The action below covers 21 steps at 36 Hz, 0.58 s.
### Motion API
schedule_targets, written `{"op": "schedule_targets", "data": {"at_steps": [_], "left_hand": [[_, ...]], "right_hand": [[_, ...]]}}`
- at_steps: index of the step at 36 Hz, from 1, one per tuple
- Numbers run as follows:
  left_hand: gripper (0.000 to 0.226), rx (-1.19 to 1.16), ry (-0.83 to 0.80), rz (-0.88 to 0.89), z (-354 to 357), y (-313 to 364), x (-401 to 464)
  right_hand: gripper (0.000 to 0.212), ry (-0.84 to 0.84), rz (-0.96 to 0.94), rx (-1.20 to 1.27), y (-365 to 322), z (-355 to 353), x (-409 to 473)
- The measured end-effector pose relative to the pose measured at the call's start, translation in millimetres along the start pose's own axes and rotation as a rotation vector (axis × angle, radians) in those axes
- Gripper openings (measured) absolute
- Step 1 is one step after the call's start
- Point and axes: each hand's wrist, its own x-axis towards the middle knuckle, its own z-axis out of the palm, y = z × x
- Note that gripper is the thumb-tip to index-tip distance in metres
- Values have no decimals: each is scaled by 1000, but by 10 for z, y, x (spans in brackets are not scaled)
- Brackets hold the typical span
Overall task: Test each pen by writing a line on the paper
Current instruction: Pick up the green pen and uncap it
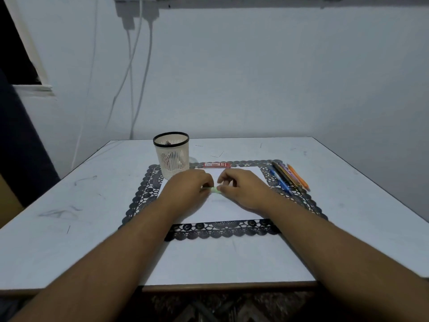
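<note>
Two bare forearms reach forward from the bottom edge across a pale counter [69,240]. The hands meet over a white sheet of paper [222,210] lying on a black lace placemat [220,231]. The left hand [185,189] and the right hand [241,189] each pinch one end of a small pale green pen [214,189]; the fingers hide most of it, so its tip and cap cannot be made out. A faint mark on the paper below the hands is too dim to read. At the mat's right edge lies a row of pens [287,177], blue to orange. Farther back sit a red flat box [216,165] and a white mesh pen holder [171,154], its contents unclear.
</note>
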Motion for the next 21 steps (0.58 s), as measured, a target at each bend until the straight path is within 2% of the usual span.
{"op": "schedule_targets", "data": {"at_steps": [4, 9, 13, 19, 21], "left_hand": [[7, -61, 49, -116, -47, -43, 3], [6, -140, -10, -149, -72, -166, 53], [7, -137, -22, -161, -70, -173, 49], [6, -105, -18, -166, -85, -138, 33], [7, -102, -13, -165, -78, -136, 18]], "right_hand": [[6, 99, 63, 136, 75, -117, -29], [11, 23, 147, 284, 223, -205, -39], [14, 19, 140, 407, 227, -158, -5], [2, 56, 89, 361, 218, -104, 26], [5, 62, 86, 336, 227, -101, 26]]}}
